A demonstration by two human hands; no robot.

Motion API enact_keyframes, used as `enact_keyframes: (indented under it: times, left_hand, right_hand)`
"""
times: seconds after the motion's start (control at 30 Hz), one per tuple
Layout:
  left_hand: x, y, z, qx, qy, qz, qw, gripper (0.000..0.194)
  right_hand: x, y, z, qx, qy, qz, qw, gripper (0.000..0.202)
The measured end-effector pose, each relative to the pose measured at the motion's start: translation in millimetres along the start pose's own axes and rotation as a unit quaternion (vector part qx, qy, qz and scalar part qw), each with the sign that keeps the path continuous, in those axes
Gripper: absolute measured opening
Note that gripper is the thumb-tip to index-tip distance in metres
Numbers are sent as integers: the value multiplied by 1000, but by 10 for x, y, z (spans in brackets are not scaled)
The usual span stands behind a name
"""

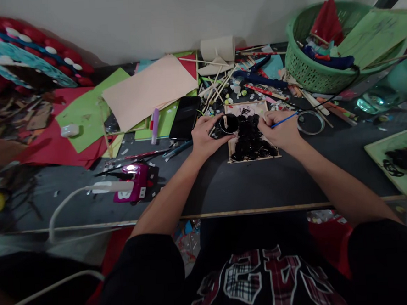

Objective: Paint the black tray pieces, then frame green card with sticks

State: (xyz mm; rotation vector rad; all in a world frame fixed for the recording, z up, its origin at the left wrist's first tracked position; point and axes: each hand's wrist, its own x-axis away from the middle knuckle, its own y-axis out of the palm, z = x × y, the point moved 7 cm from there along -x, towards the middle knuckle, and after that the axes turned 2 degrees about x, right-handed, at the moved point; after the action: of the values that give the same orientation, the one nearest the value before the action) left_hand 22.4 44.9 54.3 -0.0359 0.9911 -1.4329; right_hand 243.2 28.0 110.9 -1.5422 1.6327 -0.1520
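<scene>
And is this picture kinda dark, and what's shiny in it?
Head view: yes, dim overall; bright spots on the purple power block and clear container; same head view, the black blobs blend together, edges hard to see.

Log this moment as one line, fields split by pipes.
left hand: holds dark cup | right hand: holds thin blue stick | framed panel: between hands, largely black-covered | green basket: beyond right hand

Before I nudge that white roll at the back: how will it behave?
The white roll lies on its side, so it's probably apt to roll. Looks like paper, so likely light for its size. Its loose-looking flap might unwind.
</scene>
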Motion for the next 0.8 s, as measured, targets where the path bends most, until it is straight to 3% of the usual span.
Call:
enact_keyframes:
  times: [0.27,0.37,0.47,0.6,0.8]
  left_hand:
    - [-11,-12,9,-13,0,1,1000,72]
    - [-13,8,1,-19,7,-4,1000,72]
    - [-10,16,6,-27,20,-2,999,69]
    - [-5,11,46,-36,37,-1,999,65]
    - [-8,5,95,-21,47,6,999,68]
  right_hand:
    - [12,-239,226,-144,92,144,975,60]
    - [13,-260,170,-177,100,161,966,60]
    - [-25,-227,-34,-159,64,143,975,60]
    - [-125,-59,-305,-55,-7,80,995,56]
    - [-285,256,-375,42,-19,-12,999,46]
